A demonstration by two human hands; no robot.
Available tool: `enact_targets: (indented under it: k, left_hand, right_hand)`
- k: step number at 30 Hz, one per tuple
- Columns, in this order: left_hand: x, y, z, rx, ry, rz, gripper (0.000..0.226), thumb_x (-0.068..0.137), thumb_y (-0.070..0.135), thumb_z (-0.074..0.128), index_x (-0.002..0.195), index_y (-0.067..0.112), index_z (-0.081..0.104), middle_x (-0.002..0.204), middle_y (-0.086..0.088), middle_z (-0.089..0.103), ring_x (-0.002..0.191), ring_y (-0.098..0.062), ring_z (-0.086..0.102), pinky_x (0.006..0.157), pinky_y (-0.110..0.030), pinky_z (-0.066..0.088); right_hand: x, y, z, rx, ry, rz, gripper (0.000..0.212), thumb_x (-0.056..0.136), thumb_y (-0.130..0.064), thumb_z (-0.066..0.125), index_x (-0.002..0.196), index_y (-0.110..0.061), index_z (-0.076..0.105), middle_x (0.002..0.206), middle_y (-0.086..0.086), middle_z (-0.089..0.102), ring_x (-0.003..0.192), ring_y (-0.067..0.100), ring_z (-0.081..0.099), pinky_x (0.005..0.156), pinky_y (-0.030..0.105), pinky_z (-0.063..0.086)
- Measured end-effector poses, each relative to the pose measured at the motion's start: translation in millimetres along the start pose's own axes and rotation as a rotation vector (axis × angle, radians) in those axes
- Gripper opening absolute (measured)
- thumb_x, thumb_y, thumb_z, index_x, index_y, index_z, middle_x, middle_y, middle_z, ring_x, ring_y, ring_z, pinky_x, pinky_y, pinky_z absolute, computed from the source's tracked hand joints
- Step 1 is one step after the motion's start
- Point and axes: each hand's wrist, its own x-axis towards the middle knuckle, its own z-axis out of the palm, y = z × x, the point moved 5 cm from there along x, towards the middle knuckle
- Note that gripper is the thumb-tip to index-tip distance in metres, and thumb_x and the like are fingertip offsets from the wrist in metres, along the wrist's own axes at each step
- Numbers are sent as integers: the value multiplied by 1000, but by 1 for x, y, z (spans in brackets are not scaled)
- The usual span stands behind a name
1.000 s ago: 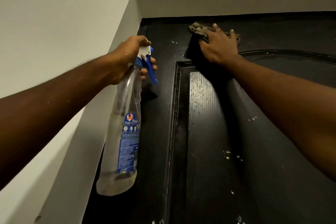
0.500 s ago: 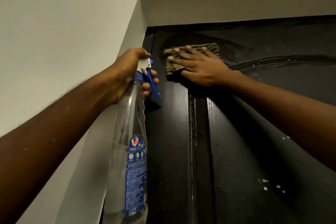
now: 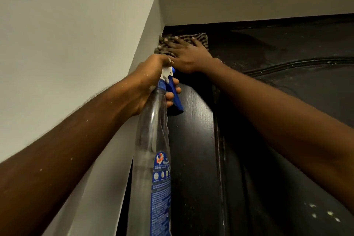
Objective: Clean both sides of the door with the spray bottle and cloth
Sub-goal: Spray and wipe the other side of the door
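Left grip (image 3: 151,82) raised, curled (right grip (image 3: 186,54) pressed flat).

Dim, soft indoor light, source out of frame. Wall (image 3: 67,34) in upper left brightest: flat grey-white, no glare. Frame (image 3: 249,4) underside along top in shade. Door (image 3: 193,140) near black, detail smeared and lost in lower right. Pale sheen down centre strip, wet streaks glint in upper right. Faint highlights on clear bottle (image 3: 151,130); trigger throws dark shadow on door just below it. Left forearm (image 3: 57,159) and right forearm (image 3: 287,140) soft, enlarged at lower corners. Frame lines lean and bow toward edges.
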Motion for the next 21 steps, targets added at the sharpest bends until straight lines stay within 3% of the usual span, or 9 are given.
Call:
enact_targets:
  k: [4, 11, 16, 21]
  left_hand:
    - [-7, 4, 6, 30, -36, -18, 32, 97, 36, 41, 101, 10, 59, 78, -9, 63, 39, -11, 58, 39, -17, 45]
    - [0, 6, -7, 49, -71, -62, 32, 96, 37, 41, 99, 9, 55, 82, -9, 59, 36, -10, 52, 39, -16, 44]
    - [3, 11, -10, 5, -36, -36, 30, 96, 36, 42, 105, 11, 56, 79, -8, 59, 36, -11, 55, 38, -16, 43]
    - [2, 12, -12, 8, -36, -30, 32, 97, 36, 41, 98, 9, 59, 72, -7, 62, 40, -12, 56, 38, -17, 43]
  right_hand:
    - [-52, 27, -4, -4, 15, -46, 54, 105, -52, 22, 158, -41, 17, 167, -16, 11, 155, 10, 4, 125, 48, -2]
    - [13, 76, -29, -18, 56, 333, 57, 104, -54, 19, 159, -43, 14, 169, -11, 2, 156, 19, -1, 122, 58, -5]
    - [45, 8, -16, -42, 23, 123, 56, 106, -52, 22, 159, -40, 16, 169, -10, 3, 156, 17, -1, 122, 60, -5]
    - [-22, 0, -8, -30, -28, -86, 57, 103, -56, 19, 158, -40, 17, 167, -15, 8, 155, 10, 1, 124, 49, -5]
